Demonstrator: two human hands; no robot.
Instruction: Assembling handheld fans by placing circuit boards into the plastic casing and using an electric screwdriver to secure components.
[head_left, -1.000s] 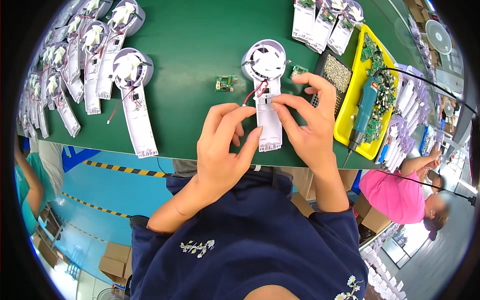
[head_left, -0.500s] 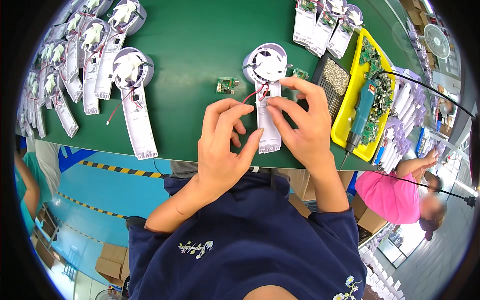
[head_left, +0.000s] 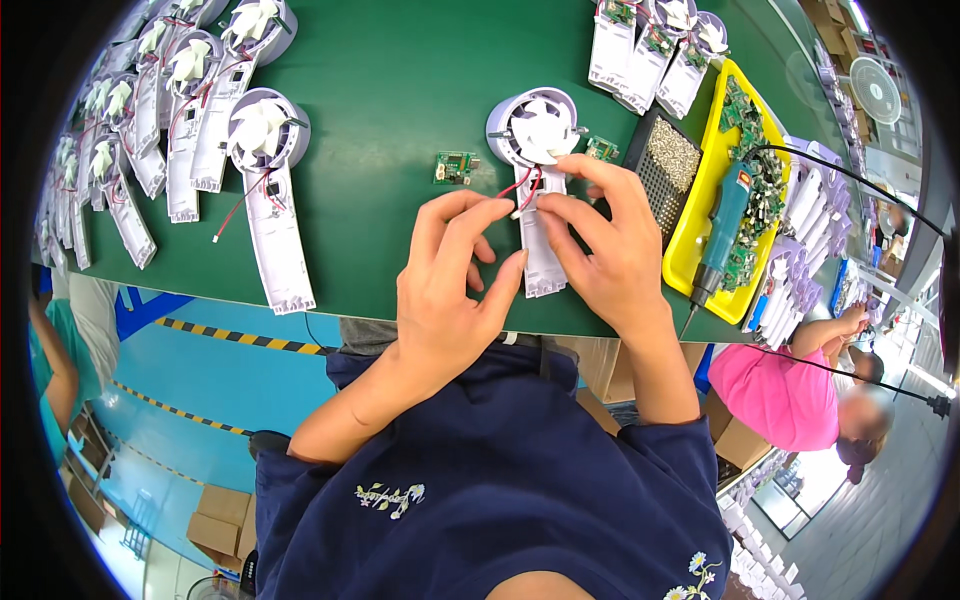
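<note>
A white and lilac handheld-fan half [head_left: 545, 262] lies between my hands, its white blade wheel [head_left: 543, 128] in the round head at the far end. Red wires [head_left: 527, 183] loop out beside the handle's top. Left of the handle, my left hand [head_left: 447, 265] has its thumb and fingers apart, with the fingertips close to the wires. Whether they touch a wire I cannot tell. My right hand [head_left: 607, 230] grips the handle's upper right side, fingers bent over it. Green circuit boards lie on both sides, one at the left [head_left: 456, 167], another at the right [head_left: 602, 149].
Another fan half [head_left: 272, 215] and several more stand left on the green table [head_left: 390, 70]. At right are a black tray of small metal parts [head_left: 672, 155], a yellow tray [head_left: 690, 225] of circuit boards and a teal electric screwdriver [head_left: 728, 215]. A person in pink [head_left: 775, 390] sits beyond.
The fan half's lower end has swung slightly right and away from me. The red wires' loose end now shows beside my left fingertips. Both hands have barely moved.
</note>
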